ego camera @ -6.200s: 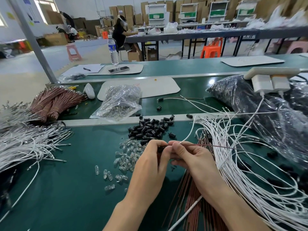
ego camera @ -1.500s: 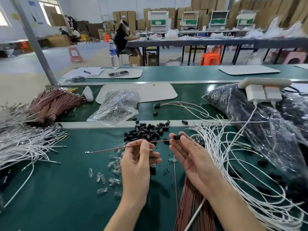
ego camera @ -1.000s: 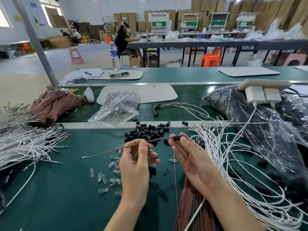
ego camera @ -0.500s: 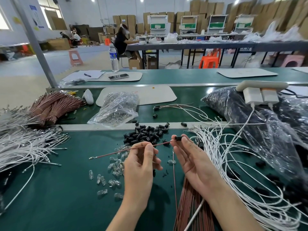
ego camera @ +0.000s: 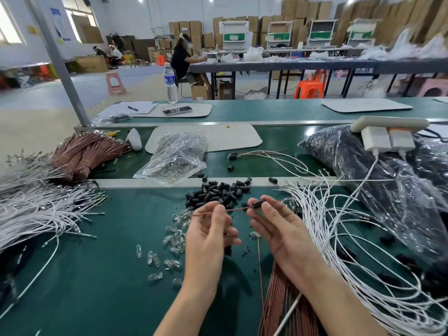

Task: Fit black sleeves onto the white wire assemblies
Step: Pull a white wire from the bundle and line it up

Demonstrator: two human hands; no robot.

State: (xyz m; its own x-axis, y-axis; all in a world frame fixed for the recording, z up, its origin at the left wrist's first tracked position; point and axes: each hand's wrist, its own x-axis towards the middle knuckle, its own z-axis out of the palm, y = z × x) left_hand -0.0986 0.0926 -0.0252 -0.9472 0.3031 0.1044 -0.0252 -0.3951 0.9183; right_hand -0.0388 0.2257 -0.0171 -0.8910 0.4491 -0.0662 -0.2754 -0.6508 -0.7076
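Pinching the small black plastic sleeve (ego camera: 258, 204) between thumb and forefinger, the right-hand grip (ego camera: 278, 229) was clamped on it, while the left-hand grip (ego camera: 211, 235) nipped the thin reddish-brown wire (ego camera: 232, 209) threaded through it, above the green surface (ego camera: 109, 275). If either pinch slackened, the sleeve would likely slide off the wire's short free end and vanish into the pile of loose black sleeves (ego camera: 218, 191) just beyond.
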